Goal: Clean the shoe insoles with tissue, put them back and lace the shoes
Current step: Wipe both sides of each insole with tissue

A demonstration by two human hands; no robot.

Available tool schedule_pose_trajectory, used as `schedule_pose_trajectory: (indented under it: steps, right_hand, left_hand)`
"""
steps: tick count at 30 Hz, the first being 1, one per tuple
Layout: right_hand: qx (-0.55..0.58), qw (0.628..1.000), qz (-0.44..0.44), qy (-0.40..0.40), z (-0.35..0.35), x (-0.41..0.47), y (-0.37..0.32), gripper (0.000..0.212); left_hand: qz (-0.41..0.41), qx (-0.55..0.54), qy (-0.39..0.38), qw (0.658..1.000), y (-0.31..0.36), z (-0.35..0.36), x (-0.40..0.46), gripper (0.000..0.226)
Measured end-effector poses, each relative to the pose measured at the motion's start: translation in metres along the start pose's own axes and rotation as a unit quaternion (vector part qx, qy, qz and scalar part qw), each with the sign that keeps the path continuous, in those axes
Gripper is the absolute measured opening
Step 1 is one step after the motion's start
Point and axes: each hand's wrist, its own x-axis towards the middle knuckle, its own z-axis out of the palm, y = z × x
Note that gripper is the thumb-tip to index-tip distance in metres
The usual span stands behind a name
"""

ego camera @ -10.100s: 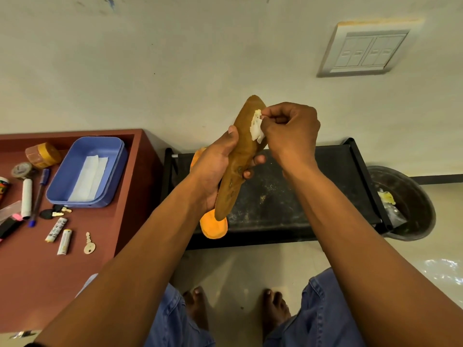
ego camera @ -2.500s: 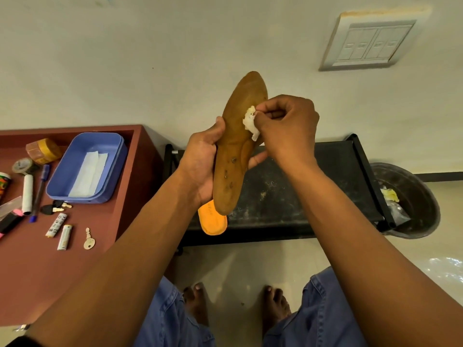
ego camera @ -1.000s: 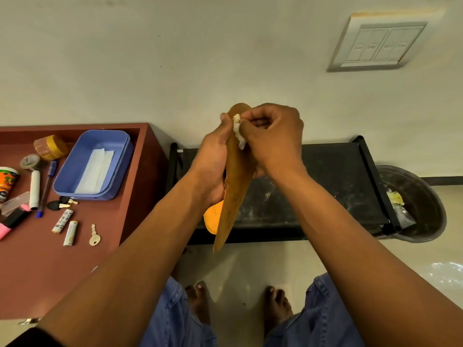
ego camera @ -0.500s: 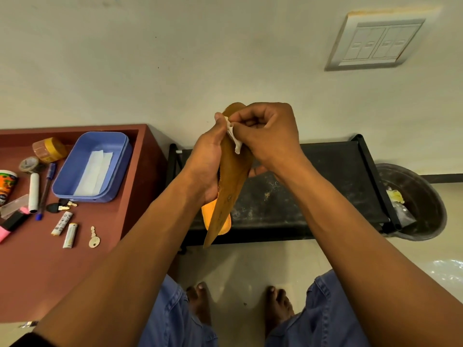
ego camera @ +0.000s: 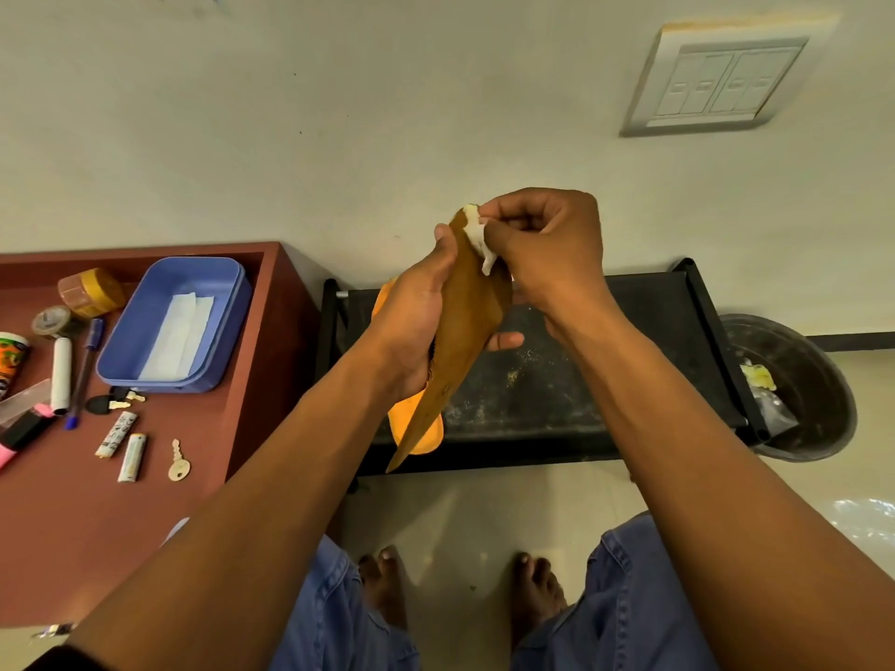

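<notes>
My left hand grips a brown insole around its middle, holding it nearly upright with the toe end up. My right hand pinches a small crumpled white tissue against the insole's toe end. A second, orange insole shows behind the brown one, partly hidden by my left hand; I cannot tell whether that hand holds it too. No shoes or laces are in view.
A black rack shelf stands against the wall below my hands. A dark waste bin sits to its right. On the red-brown table at left, a blue tray holds folded tissue, beside pens, batteries and keys.
The tissue has moved from the insole's upper middle up to its toe tip. The insole turned from face-on to edge-on, and in the last half second has opened slightly toward me.
</notes>
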Motion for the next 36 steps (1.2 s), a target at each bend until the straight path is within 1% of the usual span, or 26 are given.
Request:
schedule_pose_trajectory:
  steps: [2,4,6,10,11,13,17,21,23,25,27,33,34,36]
  right_hand:
    - [0.007,0.998,-0.012,-0.055,0.005,-0.006,-0.004,0.011]
    - [-0.008,0.997,-0.027,-0.074,0.011,-0.011,-0.006,0.009]
    - [-0.036,0.998,-0.045,-0.04,0.014,-0.011,-0.004,0.01]
    - [-0.075,0.993,-0.042,0.084,0.007,-0.002,0.002,0.01]
    - [-0.08,0.991,-0.032,0.102,0.003,0.001,0.004,0.01]
    - [-0.084,0.99,-0.019,0.11,-0.001,0.004,0.006,0.011]
    - [-0.057,0.996,-0.009,0.07,0.0,0.002,0.003,0.009]
    - [-0.018,0.999,0.013,-0.033,0.008,-0.008,-0.005,0.008]
    - [-0.033,0.996,-0.012,-0.08,0.014,-0.015,-0.008,0.01]
    - [-0.064,0.992,-0.048,-0.095,0.02,-0.021,-0.009,0.009]
    - [-0.086,0.991,-0.063,-0.076,0.023,-0.022,-0.008,0.006]
    - [-0.118,0.991,-0.049,0.046,0.019,-0.013,0.003,0.001]
    - [-0.127,0.989,-0.05,0.052,0.018,-0.011,0.004,0.001]
    - [-0.128,0.99,-0.049,0.04,0.017,-0.01,0.002,0.003]
  left_hand:
    - [0.006,-0.016,0.017,1.0,0.002,-0.001,0.001,0.061]
    - [0.007,-0.021,0.031,0.999,0.002,-0.002,0.002,0.061]
    - [0.001,-0.012,0.032,0.999,0.001,0.0,0.002,0.061]
    - [-0.02,0.029,0.002,0.999,-0.009,0.008,-0.001,0.059]
    - [-0.021,0.033,-0.007,0.999,-0.011,0.01,-0.001,0.059]
    - [-0.02,0.034,-0.014,0.999,-0.011,0.012,-0.003,0.057]
    - [-0.007,0.0,0.0,1.0,-0.005,0.01,-0.004,0.053]
    - [0.015,-0.047,0.045,0.998,0.005,0.003,-0.001,0.058]
    - [0.014,-0.073,0.072,0.995,0.011,-0.002,0.0,0.064]
    - [0.015,-0.094,0.082,0.992,0.014,-0.007,0.0,0.069]
    - [0.015,-0.101,0.081,0.991,0.014,-0.007,-0.001,0.071]
    - [0.008,-0.08,0.07,0.994,0.009,0.005,-0.002,0.064]
    - [0.01,-0.075,0.074,0.994,0.009,0.006,-0.003,0.063]
    - [0.013,-0.075,0.079,0.994,0.01,0.005,-0.005,0.062]
